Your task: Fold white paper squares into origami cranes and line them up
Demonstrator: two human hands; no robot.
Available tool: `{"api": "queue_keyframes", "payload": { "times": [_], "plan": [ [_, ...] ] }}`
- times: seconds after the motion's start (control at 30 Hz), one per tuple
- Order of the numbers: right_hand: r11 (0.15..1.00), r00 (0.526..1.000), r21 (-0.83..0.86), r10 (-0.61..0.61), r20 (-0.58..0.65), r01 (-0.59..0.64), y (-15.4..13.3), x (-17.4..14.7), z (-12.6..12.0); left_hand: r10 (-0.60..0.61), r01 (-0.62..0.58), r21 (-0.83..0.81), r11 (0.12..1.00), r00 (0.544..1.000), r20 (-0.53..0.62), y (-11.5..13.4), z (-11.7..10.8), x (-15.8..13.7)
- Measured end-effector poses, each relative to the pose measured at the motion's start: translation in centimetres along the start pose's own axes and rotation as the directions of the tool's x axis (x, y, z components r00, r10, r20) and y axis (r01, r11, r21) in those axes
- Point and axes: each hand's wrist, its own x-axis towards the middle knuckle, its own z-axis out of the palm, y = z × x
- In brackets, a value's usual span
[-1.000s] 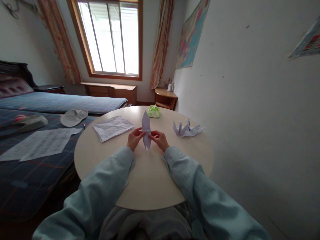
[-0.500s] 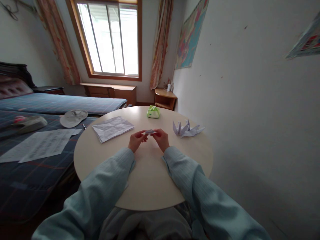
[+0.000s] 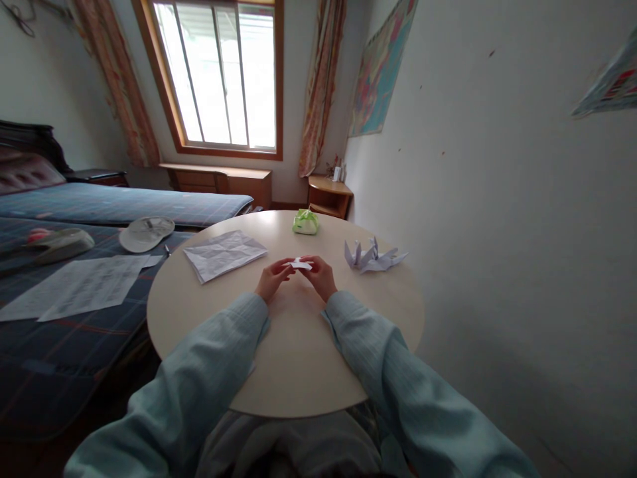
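Note:
A small folded piece of white paper (image 3: pixel 300 264) is held over the middle of the round table (image 3: pixel 298 358). My left hand (image 3: pixel 271 279) pinches its left end, fingers closed. On the other end, my right hand (image 3: pixel 321 276) is closed in a pinch too. The fingers cover part of the paper, so its full shape is hidden. To the right of my hands stand folded paper cranes (image 3: pixel 373 255). Creased sheets of white paper (image 3: pixel 226 254) lie flat to the left.
A green and white tissue pack (image 3: pixel 305 222) sits near the table's far edge. Left of the table is a bed with a plaid cover (image 3: pixel 99 352), bearing a pale cap (image 3: pixel 146 234) and printed sheets (image 3: pixel 89 285). A white wall (image 3: pixel 497 252) runs along the right.
The folded paper has tilted between my fingers, and a brighter, wider face of it now shows. Both hands stay in nearly the same place.

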Motion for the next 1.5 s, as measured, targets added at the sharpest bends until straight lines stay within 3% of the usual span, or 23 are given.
{"api": "queue_keyframes", "payload": {
  "times": [0.5, 1.5],
  "plan": [
    [0.998, 0.997, 0.007, 0.054, 0.052, -0.054, 0.05, -0.03, 0.11, -0.028, 0.028, -0.004, 1.000, 0.999, -0.046, 0.10, 0.11, 0.02],
    [0.997, 0.996, -0.060, 0.059, 0.063, -0.055, 0.05, 0.01, -0.02, -0.030, 0.032, 0.032, 0.999, 0.999, -0.034, 0.12, 0.16, -0.02]
  ]
}}
